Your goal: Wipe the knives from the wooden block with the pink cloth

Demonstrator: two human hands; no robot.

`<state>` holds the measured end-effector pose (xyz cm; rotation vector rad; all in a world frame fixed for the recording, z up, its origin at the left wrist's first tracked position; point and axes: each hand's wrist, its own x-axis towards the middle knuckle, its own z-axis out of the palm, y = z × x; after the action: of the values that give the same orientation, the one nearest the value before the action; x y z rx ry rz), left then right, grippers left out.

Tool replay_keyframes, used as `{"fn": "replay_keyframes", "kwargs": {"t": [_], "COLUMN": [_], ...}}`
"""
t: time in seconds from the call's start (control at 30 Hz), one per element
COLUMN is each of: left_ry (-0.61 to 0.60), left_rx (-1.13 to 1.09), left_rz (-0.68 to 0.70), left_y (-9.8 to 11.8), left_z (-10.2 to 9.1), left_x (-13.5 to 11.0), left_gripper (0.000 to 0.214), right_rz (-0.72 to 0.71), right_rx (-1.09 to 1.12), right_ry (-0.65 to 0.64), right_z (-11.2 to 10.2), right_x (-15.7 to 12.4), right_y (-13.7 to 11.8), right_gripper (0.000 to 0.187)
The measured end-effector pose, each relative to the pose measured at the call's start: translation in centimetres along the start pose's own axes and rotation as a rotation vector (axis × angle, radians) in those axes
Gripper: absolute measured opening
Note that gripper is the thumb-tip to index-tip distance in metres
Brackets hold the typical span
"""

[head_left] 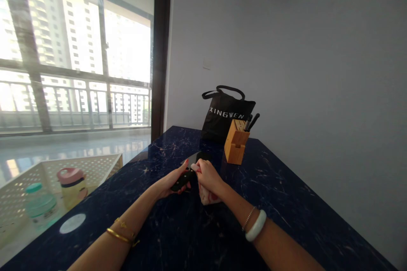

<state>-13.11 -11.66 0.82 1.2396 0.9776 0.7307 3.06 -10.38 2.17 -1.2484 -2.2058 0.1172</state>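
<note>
My left hand (173,182) is closed around the black riveted handle of a kitchen knife (180,181). Its broad blade points away from me over the dark blue table (165,237), and part of it is hidden behind my fingers. In my right hand (207,173) is a white and pink cloth (207,196), pinched close to where the blade meets the handle. The cloth's loose end hangs below my right palm. Both hands are close together near the table's middle.
A wooden knife block (235,146) with black-handled tools stands beyond my right hand. Behind it a black tote bag (219,120) leans by the wall. Left of the table, a white perforated basket (104,167) holds a teal bottle (40,205) and a pink-lidded cup (73,190). A white disc (73,223) lies on the table's left edge.
</note>
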Motion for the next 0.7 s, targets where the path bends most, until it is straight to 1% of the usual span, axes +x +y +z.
{"fn": "replay_keyframes", "kwargs": {"t": [0.1, 0.2, 0.27, 0.33, 0.47, 0.53, 0.6, 0.7], "left_ry": [0.006, 0.08, 0.152, 0.188, 0.138, 0.111, 0.083, 0.027], "left_rx": [0.058, 0.088, 0.055, -0.024, -0.221, -0.337, -0.437, -0.506], "left_rz": [0.034, 0.052, 0.048, 0.038, 0.07, 0.071, 0.054, 0.023], "left_y": [0.1, 0.2, 0.1, 0.0, -0.4, -0.4, -0.4, -0.3], "left_z": [0.0, 0.1, 0.3, 0.3, -0.1, -0.6, -1.0, -1.4], "left_x": [-0.1, -0.1, 0.0, 0.2, 0.9, 1.0, 1.0, 0.7], "left_gripper": [0.079, 0.082, 0.082, 0.081, 0.079, 0.078, 0.078, 0.078], "right_rz": [-0.081, -0.197, -0.255, -0.249, -0.144, -0.124, -0.133, -0.197], "right_rx": [-0.013, -0.016, -0.016, -0.021, -0.075, -0.102, -0.102, -0.053], "right_ry": [0.0, -0.045, -0.095, -0.129, -0.138, -0.144, -0.148, -0.159], "right_z": [0.1, 0.0, -0.1, -0.1, -0.1, 0.0, 0.2, 0.3], "right_x": [-0.4, -1.1, -1.1, -0.7, 1.4, 2.2, 2.4, 1.6], "right_y": [-0.8, -2.3, -3.1, -3.3, -2.4, -2.1, -2.3, -3.5], "right_gripper": [0.01, 0.016, 0.018, 0.018, 0.014, 0.013, 0.014, 0.019]}}
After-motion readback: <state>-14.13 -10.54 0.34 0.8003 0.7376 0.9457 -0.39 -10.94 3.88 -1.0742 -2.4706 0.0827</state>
